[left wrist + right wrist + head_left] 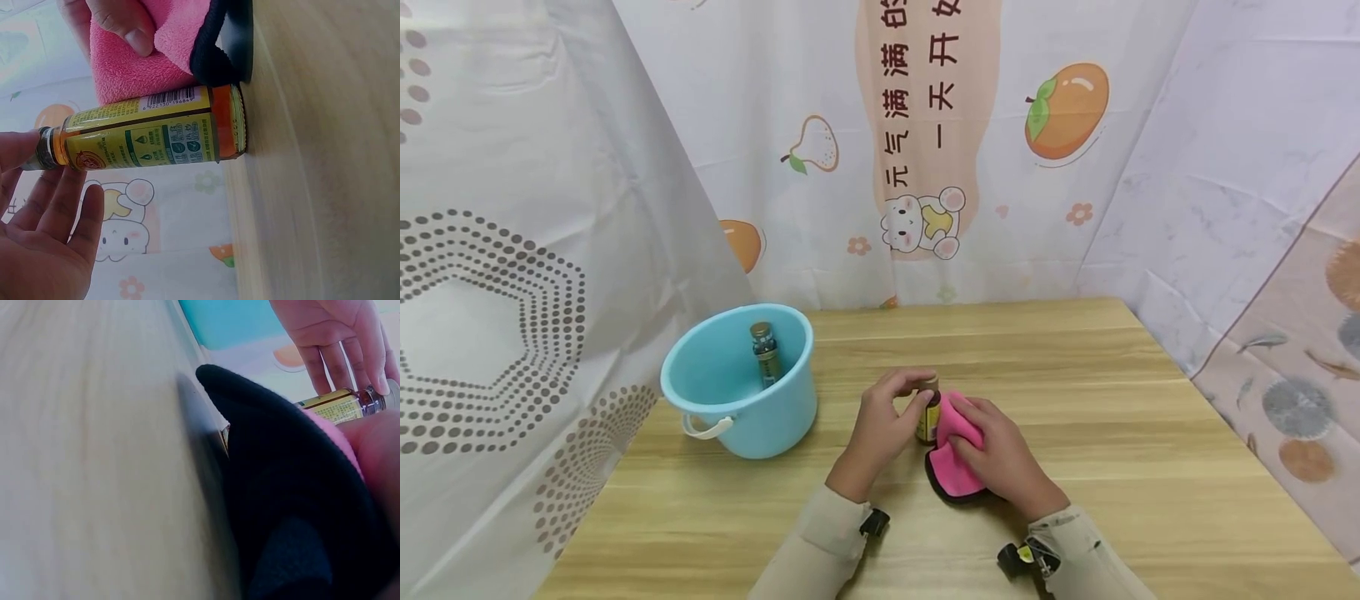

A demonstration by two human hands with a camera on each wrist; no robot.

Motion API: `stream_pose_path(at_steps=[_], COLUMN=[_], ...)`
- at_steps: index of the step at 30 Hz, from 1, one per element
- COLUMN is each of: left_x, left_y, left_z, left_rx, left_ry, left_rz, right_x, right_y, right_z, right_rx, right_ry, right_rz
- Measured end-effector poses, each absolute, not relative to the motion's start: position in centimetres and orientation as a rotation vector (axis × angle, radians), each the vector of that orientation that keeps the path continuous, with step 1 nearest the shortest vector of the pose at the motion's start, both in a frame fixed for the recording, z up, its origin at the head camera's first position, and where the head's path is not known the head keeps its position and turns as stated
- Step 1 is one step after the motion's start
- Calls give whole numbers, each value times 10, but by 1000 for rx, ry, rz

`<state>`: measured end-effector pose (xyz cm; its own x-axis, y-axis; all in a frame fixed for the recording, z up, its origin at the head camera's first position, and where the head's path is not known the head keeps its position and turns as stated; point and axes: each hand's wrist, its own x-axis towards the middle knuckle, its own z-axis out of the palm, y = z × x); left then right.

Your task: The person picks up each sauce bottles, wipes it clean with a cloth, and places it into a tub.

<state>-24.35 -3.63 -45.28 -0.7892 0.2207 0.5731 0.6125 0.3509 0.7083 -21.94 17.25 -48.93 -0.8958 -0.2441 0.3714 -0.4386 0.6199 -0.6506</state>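
A small glass bottle (928, 421) with a yellow-green label stands upright in the middle of the wooden table. My left hand (880, 429) pinches it at the cap and neck between thumb and fingers; the lower fingers spread away from the label in the left wrist view. My right hand (1003, 454) grips a pink plush cloth (953, 473) with a black edge and underside. That cloth touches the side of the bottle (147, 134), as the left wrist view shows. Much of the bottle is hidden behind the black side (294, 475) in the right wrist view.
To the left stands a light blue bucket (775, 423) with a white handle (707, 429). Another dark bottle (765, 354) with a gold cap leans inside it. Printed curtains (820, 75) hang behind the table (1150, 433) and along both sides.
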Motion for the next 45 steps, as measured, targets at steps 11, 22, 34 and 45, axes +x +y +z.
stream_pose_path(at_steps=[11,22,34,45], left_x=[-244,-246,-246,-244], left_y=[-35,-35,-33,-34], left_z=[-457,-459,-455,-455], left_rx=[-741,-720,-801,-795], left_ry=[-2200,-2160,-2133,-2138], left_rz=[-1451,-1492,-1487,-1393], right_x=[-218,-219,-220,-219], right_y=[173,171,170,170], right_z=[-490,-490,-486,-486], right_rx=[505,565,721,667], right_ry=[-2682,-2529,-2240,-2335], right_rz=[1160,1137,1256,1222])
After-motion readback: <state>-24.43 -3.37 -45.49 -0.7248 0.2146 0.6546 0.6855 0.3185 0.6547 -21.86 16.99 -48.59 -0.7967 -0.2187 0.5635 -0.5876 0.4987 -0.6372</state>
